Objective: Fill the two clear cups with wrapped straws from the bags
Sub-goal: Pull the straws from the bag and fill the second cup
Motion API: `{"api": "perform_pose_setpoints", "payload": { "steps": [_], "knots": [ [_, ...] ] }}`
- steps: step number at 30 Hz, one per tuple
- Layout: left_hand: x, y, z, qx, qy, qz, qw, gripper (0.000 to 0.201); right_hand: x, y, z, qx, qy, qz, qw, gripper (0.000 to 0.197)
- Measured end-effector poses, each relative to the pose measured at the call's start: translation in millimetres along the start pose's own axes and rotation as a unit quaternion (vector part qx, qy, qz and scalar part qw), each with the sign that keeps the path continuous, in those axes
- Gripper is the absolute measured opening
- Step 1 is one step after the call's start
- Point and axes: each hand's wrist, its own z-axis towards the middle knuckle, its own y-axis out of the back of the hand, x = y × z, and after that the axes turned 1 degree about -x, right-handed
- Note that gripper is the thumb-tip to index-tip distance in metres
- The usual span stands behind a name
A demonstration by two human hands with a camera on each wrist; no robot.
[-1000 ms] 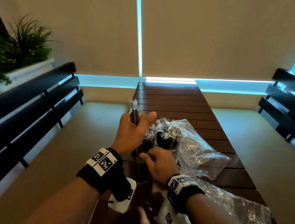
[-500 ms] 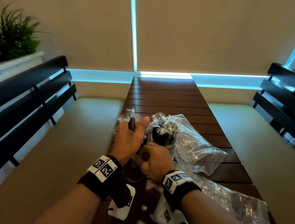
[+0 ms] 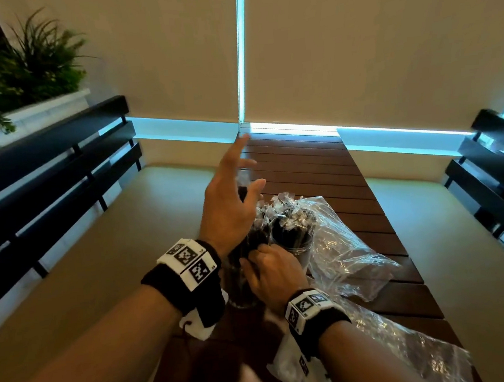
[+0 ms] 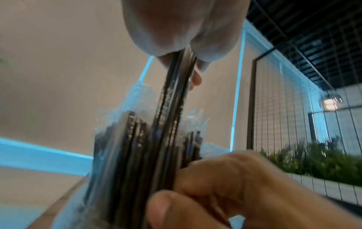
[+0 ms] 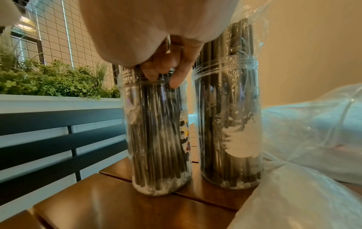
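Observation:
Two clear cups stand side by side on the wooden table, both packed with dark wrapped straws: the left cup (image 5: 160, 139) and the right cup (image 5: 229, 131). My right hand (image 3: 269, 271) grips the left cup's rim, its fingers (image 5: 166, 68) curled over the edge. My left hand (image 3: 232, 192) is raised above the left cup (image 3: 241, 282) and holds a few wrapped straws (image 4: 176, 96) whose lower ends reach down among the straws in that cup. Its index finger and thumb stick out straight. How the other fingers lie on the straws is hidden.
Two crumpled clear plastic bags lie right of the cups, one beside the right cup (image 3: 349, 255) and one nearer me (image 3: 423, 349). The slatted table (image 3: 309, 168) runs away to the window blind. Black benches (image 3: 46, 164) flank it on both sides; a planter (image 3: 24, 73) is at far left.
My left hand has risen from the left cup's mouth with straws in it, and its fingers have spread. My right hand stays at the left cup's rim.

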Motion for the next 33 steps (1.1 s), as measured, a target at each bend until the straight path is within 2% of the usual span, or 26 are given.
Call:
{"api": "perform_pose_setpoints", "payload": {
  "steps": [2,4,7,12,16,19,22,24,26,27,29,31,33],
  "knots": [
    [0.6,-0.6,1.4,0.04,-0.049,0.032,0.997,0.03,-0.9,1.7,0.2,0.018,-0.003,0.01,1.0,0.038],
    [3.8,0.8,3.8,0.043,-0.088,0.076,0.992,0.017,-2.0,2.4,0.4,0.027,-0.004,0.019,0.999,0.039],
    [7.9,2.8,4.2,0.065,-0.119,0.148,0.98,0.026,-1.7,2.4,2.3,0.022,-0.012,0.035,0.999,0.033],
    [39.7,2.8,-42.2,0.204,-0.119,0.275,0.932,0.051,-1.1,0.6,2.9,0.013,-0.03,0.089,0.996,0.022],
    [34.5,3.8,-32.5,0.278,-0.05,0.326,0.902,0.072,-2.0,0.2,1.5,0.016,-0.015,0.093,0.995,0.024],
    [21.8,0.9,-11.5,0.281,0.005,0.355,0.891,0.071,-1.2,-1.2,0.7,0.003,-0.025,0.091,0.996,0.037],
    [20.5,-5.3,-11.1,0.314,0.052,0.368,0.874,0.066,0.9,-0.2,0.5,-0.015,-0.017,0.108,0.994,0.03],
    [24.8,-10.4,-22.4,0.33,0.049,0.402,0.853,0.066,-0.4,0.3,2.0,-0.009,-0.016,0.112,0.994,0.023],
    [32.6,-14.7,-29.8,0.329,0.037,0.422,0.844,0.068,-2.4,1.5,3.6,0.014,-0.034,0.116,0.993,0.023],
    [34.4,-14.8,-29.8,0.327,0.033,0.42,0.846,0.069,-2.9,3.5,3.4,0.013,-0.044,0.122,0.991,0.023],
    [36.7,-11.0,-25.6,0.331,0.024,0.383,0.862,0.076,-1.3,12.1,2.8,-0.032,-0.064,0.128,0.989,0.021],
    [33.7,-1.7,-18.1,0.304,0.031,0.276,0.911,0.082,3.6,23.8,8.8,-0.122,-0.076,0.134,0.98,0.014],
    [28.2,11.7,-7.2,0.206,0.118,0.139,0.961,0.066,9.1,34.6,23.6,-0.191,-0.076,0.135,0.969,0.016]
  ]
}}
